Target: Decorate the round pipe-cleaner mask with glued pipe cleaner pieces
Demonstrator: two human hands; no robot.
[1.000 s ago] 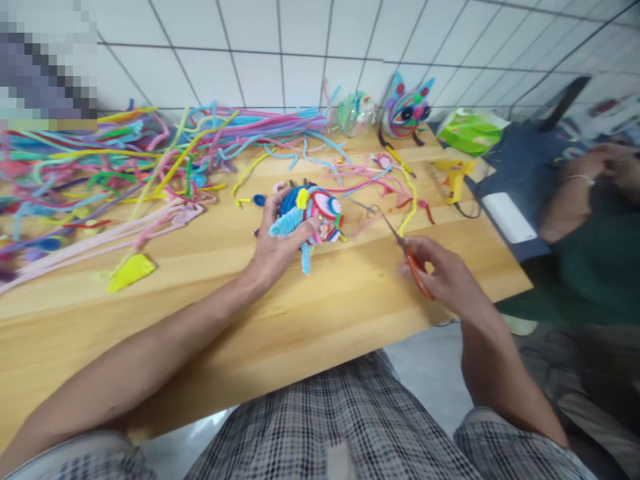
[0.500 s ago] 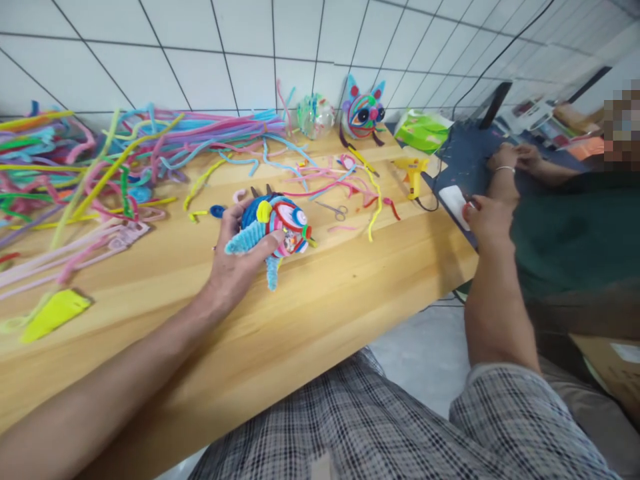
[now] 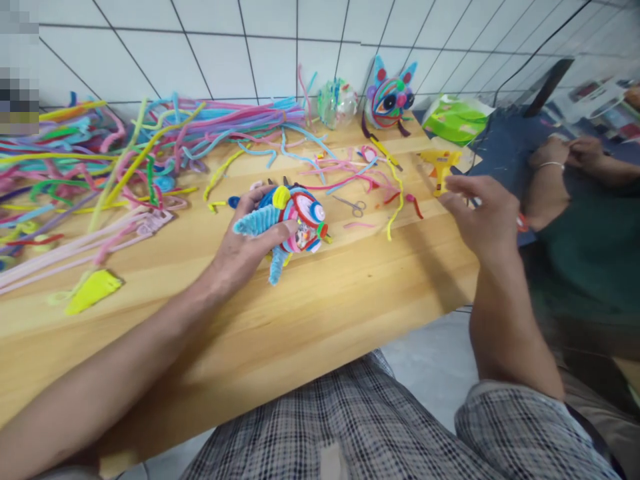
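Note:
My left hand (image 3: 250, 243) is wrapped round a pipe-cleaner animal head (image 3: 305, 223), a clear ball covered in coloured coils with light-blue fuzzy ears. My thumb presses on its front. My right hand (image 3: 480, 210) is raised over the table's right side, nothing visible in it, fingers bent and apart. Its fingertips come close to the yellow glue gun (image 3: 440, 165), which they partly overlap in view; whether they touch it I cannot tell. Behind that hand a red piece (image 3: 523, 223) shows. Small scissors (image 3: 354, 205) lie right of the animal head.
Piles of pipe cleaners (image 3: 230, 117) spread along the wall at left. A finished animal head (image 3: 390, 100), a clear ball (image 3: 337, 103) and a green packet (image 3: 457, 120) stand at the back. A yellow piece (image 3: 95, 291) lies front left. A co-worker's hands (image 3: 565, 157) are at right.
My right hand has moved from the white item on the dark mat, leftward to the glue gun, leaving the red piece behind. My left hand still grips the animal head. The view has shifted slightly.

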